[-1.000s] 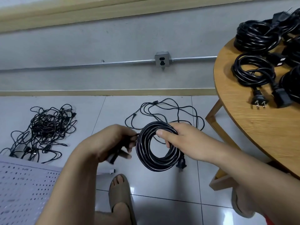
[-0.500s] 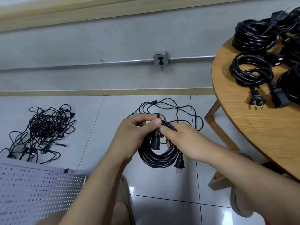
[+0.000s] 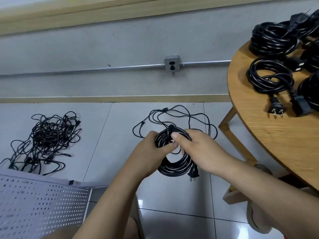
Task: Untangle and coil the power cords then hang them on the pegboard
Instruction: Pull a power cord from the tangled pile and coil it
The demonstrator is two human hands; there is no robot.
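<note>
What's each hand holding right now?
Left hand: grips the top of the coil.
Right hand: grips the same coil, thumb over its top.

Open floor [image 3: 107, 135] runs between the tangled cord heap [image 3: 46, 140] at left and the loose thin cord [image 3: 189, 118] sprawled just beyond the held coil [image 3: 174, 166]. The pegboard [image 3: 43, 204] fills the lower left. At right, the tabletop [image 3: 276, 144] overhangs, its far part crowded with coiled cords [image 3: 269, 80], its wooden leg [image 3: 227, 118] near the right hand [image 3: 203, 150].
</note>
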